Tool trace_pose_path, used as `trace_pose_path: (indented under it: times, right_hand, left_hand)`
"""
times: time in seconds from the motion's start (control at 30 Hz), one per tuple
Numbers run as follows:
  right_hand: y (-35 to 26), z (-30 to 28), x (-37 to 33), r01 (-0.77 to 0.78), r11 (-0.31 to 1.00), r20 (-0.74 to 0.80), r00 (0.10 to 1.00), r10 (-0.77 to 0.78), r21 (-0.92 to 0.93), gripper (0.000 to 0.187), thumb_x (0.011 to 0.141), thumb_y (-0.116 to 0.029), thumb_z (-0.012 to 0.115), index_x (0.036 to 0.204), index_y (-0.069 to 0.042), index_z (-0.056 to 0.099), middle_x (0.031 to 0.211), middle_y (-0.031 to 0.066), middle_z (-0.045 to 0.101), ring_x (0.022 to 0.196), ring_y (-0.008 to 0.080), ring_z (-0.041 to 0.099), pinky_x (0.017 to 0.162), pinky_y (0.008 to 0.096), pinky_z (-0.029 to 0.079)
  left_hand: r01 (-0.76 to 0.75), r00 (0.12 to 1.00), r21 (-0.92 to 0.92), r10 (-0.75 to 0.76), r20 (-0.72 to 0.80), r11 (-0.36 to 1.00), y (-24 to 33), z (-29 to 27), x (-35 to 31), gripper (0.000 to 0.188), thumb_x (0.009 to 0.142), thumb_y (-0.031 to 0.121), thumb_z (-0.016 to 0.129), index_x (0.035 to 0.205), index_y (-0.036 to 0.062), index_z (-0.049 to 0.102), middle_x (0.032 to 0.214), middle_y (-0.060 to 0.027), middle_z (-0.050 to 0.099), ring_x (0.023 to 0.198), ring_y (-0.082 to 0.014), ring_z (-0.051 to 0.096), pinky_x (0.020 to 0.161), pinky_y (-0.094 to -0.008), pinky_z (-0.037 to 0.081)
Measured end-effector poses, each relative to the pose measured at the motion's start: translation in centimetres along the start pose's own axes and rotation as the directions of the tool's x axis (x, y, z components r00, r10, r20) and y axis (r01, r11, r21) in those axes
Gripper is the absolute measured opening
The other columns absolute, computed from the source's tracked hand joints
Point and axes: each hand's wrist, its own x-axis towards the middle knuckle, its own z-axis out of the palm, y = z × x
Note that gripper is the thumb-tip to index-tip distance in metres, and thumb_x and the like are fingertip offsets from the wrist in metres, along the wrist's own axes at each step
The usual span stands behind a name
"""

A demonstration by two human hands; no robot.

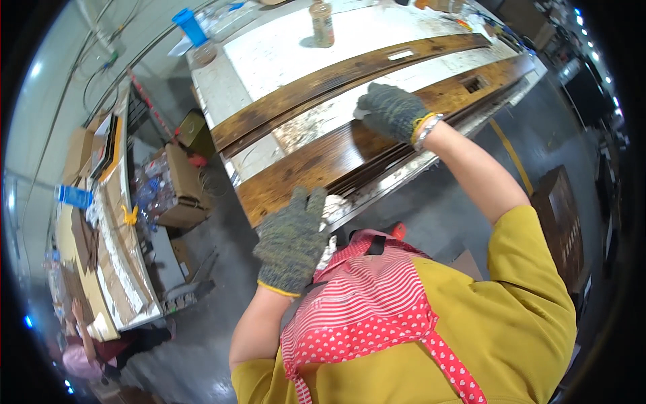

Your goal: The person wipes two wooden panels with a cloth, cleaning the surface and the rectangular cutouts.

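Note:
Both my hands wear dark grey-green knit gloves with yellow cuffs. My left hand is at the left end of the near brown wood-grain board, its fingers stretched forward against the board's edge. A crumpled white cloth shows along that hand's right side; whether the hand touches it is unclear. My right hand bends over the near board farther right, fingers curled down. A small pale bit shows at its fingertips, too hidden to name. Behind lies a second, narrower brown board, roughly parallel.
The boards lie on a stained white worktable. A bottle and a blue cup stand toward its far side. To the left are a cardboard box and a cluttered side bench, with another person beyond.

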Motion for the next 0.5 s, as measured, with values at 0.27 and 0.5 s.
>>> trace_pose_path:
  times: [0.27,0.5]
  right_hand:
    - [0.3,2.3,-0.7,0.188,0.978,-0.186,0.968,-0.168,0.091,0.021,0.083,-0.020,0.064,0.084,-0.001,0.073,0.089,0.0199,0.072,0.080,0.0311,0.070,0.078,0.0407,0.058]
    - [15.5,-0.6,-3.2,-0.133,0.959,-0.042,0.991,0.127,-0.249,0.011,0.087,-0.020,0.067,0.088,-0.011,0.074,0.093,0.0107,0.069,0.096,0.0257,0.065,0.083,0.0369,0.058]
  left_hand:
    - [-0.042,0.991,0.174,0.018,0.135,0.984,1.6,-1.4,0.9,0.042,0.084,0.030,0.065,0.123,0.0140,0.066,0.138,-0.0207,0.055,0.097,-0.0363,0.066,0.084,-0.0492,0.050]
    - [-0.054,0.988,0.090,0.040,0.150,0.995,1.5,-4.3,2.8,0.031,0.084,0.021,0.067,0.114,0.0139,0.070,0.119,-0.0144,0.068,0.091,-0.0358,0.067,0.083,-0.0455,0.052]
